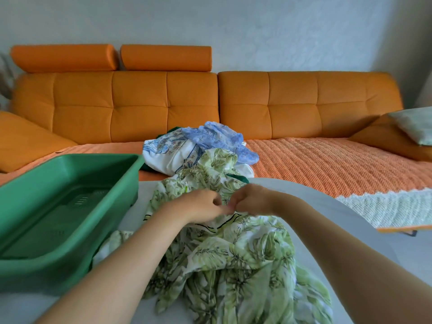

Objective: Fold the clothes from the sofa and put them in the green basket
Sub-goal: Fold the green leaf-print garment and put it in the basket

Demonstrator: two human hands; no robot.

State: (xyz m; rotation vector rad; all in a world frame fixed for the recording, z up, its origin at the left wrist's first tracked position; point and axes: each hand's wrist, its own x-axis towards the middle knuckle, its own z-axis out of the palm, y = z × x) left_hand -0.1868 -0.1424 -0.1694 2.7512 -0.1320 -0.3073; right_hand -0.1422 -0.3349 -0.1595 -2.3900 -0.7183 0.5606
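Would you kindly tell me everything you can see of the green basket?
The green basket is a rectangular tub of smooth plastic with a broad rolled rim and small slots in its floor. It stands upright and empty on the pale surface, left of the leaf-print garment, which reaches its right wall.

This is a home living room. Beyond the left hand [201, 206] and right hand [252, 199], a long orange sofa [194, 101] with two raised headrests [65, 57] stands against a pale wall [280, 31]. A woven orange throw [327, 160] covers its seat. A patterned cushion [413, 125] lies far right of the right hand.
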